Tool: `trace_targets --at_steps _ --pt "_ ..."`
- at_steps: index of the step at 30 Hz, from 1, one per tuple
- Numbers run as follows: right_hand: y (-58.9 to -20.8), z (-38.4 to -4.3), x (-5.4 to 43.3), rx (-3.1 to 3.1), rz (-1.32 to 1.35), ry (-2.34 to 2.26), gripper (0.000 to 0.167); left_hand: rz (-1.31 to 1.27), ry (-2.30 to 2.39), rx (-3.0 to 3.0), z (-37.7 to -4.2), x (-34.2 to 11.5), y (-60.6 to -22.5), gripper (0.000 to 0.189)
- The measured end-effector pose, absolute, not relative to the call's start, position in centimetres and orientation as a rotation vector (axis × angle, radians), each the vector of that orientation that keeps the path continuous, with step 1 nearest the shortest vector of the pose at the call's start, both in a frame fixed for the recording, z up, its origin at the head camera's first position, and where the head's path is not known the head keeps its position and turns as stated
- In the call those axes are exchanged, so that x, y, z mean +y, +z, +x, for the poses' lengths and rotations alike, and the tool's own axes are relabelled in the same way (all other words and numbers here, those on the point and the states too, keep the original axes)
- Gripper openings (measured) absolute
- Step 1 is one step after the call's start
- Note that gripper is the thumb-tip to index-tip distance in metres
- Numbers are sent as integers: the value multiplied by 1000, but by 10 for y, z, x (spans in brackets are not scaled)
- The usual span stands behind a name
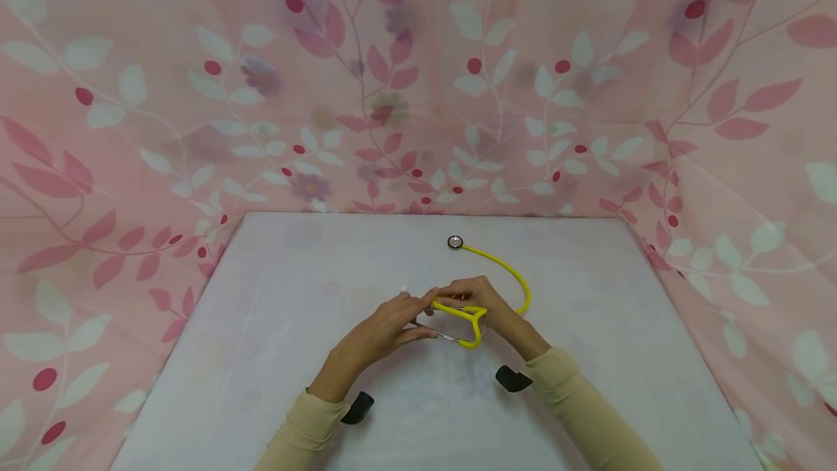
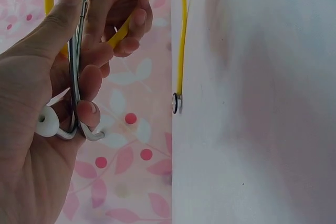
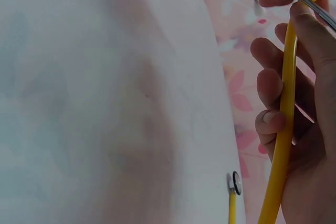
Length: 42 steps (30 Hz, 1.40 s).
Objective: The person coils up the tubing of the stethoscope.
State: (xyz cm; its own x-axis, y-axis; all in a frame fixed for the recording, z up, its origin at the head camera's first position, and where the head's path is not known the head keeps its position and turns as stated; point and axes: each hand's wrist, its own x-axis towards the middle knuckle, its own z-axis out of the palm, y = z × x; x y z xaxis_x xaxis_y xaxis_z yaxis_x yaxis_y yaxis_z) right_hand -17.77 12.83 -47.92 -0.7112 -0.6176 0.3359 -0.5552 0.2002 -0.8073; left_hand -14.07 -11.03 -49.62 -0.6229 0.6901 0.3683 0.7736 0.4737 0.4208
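A stethoscope with yellow tubing (image 1: 513,270) is held between both hands above the white table. My left hand (image 1: 386,325) grips the metal ear tubes (image 2: 74,77), thumb along them and fingers curled behind. A white ear tip (image 2: 47,121) sticks out beside the palm in the left wrist view. In the right wrist view my right hand (image 3: 310,103) has its fingers curled round the yellow tube, close to the left fingertips. The tubing's Y-shaped fork hangs between the hands, and the tube loops beyond the right hand to the round chest piece (image 1: 455,242) lying on the table.
The white table (image 1: 275,275) runs back to a pink leaf-patterned cloth (image 1: 418,93), which also rises on both sides. Black wrist-worn pieces (image 1: 357,408) show beneath the cuffs of the beige sleeves (image 1: 582,398).
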Motion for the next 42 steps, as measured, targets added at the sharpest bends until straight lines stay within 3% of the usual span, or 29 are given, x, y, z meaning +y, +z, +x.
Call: trace_targets --at_steps 8,14,24,28,35,42 --pt "-500 -171 126 2222 -1069 -1747 24 -1283 -849 -2485 -143 -109 -495 66" --pt "-511 -166 117 2272 -1152 -1818 26 -1267 -846 -2450 -145 -108 -496 64" --pt "-535 -154 109 2430 -737 -1716 32 -1167 -792 -2440 -152 -110 -504 62" --pt "-543 -145 112 2644 -822 -1473 39 -1134 -773 -2436 -156 -115 -507 61" --pt "-542 -124 118 3004 -1043 -903 35 -1072 -733 -2468 -163 -125 -511 61" --pt "-525 -110 115 3163 -1312 -622 31 -1034 -653 -2545 -165 -125 -518 55"
